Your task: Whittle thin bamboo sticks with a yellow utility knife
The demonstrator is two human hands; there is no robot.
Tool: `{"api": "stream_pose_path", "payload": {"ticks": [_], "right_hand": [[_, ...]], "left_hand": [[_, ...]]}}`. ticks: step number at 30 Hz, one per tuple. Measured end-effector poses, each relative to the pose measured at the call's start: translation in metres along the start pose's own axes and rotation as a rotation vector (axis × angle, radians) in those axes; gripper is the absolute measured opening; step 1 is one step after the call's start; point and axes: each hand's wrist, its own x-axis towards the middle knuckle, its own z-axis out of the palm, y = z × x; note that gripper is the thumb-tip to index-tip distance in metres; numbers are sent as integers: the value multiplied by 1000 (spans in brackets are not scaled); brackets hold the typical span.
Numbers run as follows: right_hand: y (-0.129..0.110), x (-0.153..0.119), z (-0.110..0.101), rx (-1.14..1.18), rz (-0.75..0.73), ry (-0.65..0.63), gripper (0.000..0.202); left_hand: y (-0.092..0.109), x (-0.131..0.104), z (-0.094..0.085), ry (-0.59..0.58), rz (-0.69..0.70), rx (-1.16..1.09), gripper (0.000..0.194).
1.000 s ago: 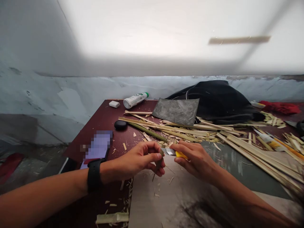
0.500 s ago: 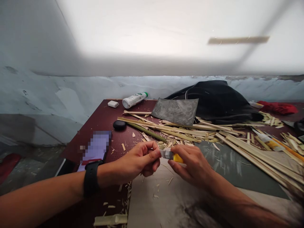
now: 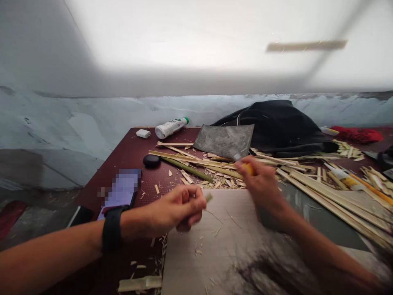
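Observation:
My left hand [image 3: 179,207] is closed in a pinch above the pale board [image 3: 187,262], with a black watch on its wrist. A short greenish bamboo piece [image 3: 209,198] sticks out past its thumb and forefinger. My right hand [image 3: 264,182], blurred, is closed round a yellow utility knife [image 3: 248,168], raised to the right and apart from the bamboo piece. The knife's grey front end points up and left, and its blade is too blurred to make out. Long split bamboo strips [image 3: 331,200] and many shavings lie beyond and to the right of my hands.
At the back lie a white bottle [image 3: 170,128], a white charger [image 3: 143,133], a grey sheet [image 3: 224,139] and a black cloth [image 3: 279,127]. To the left are a black oval object [image 3: 151,161] and a phone [image 3: 125,188]. A wall borders the dark red table [image 3: 119,155].
My right hand has moved the utility knife up and to the right, away from the bamboo piece. My left hand stays almost in place, and the piece now shows between its fingertips.

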Motion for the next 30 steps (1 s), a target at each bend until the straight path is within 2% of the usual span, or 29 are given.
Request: {"api": "stream_pose_path", "payload": {"ticks": [1, 2, 3, 5, 9, 11, 14, 18, 22, 25, 30], "right_hand": [[5, 3, -6, -13, 72, 81, 28], [8, 5, -11, -36, 79, 145, 26], [9, 5, -14, -39, 33, 128, 24], [3, 2, -15, -16, -91, -27, 24], [-16, -7, -5, 39, -342, -482, 31], [-17, -8, -2, 35, -364, -606, 33], [-11, -9, -3, 37, -347, -710, 35], [-5, -12, -5, 26, -373, -712, 35], [-7, -16, -3, -6, -394, -565, 29], [-12, -19, 1, -65, -419, -445, 28], [-19, -23, 10, -176, -496, -376, 32]], "left_hand": [[-1, -2, 0, -25, -18, 61, 31], [-3, -4, -1, -50, -31, 179, 31], [-3, -4, -2, 7, -8, 297, 32], [-4, -2, -4, 74, 21, 361, 31], [-7, 6, -8, 117, 52, 425, 27], [-9, 7, -8, 114, 56, 449, 25], [-9, 6, -6, 105, 61, 466, 24], [-7, 4, -6, 96, 55, 461, 26], [-9, 5, -9, 135, 24, 410, 33], [-12, 7, -12, 150, -3, 317, 29], [-13, 6, -14, 119, -33, 146, 28]]}}
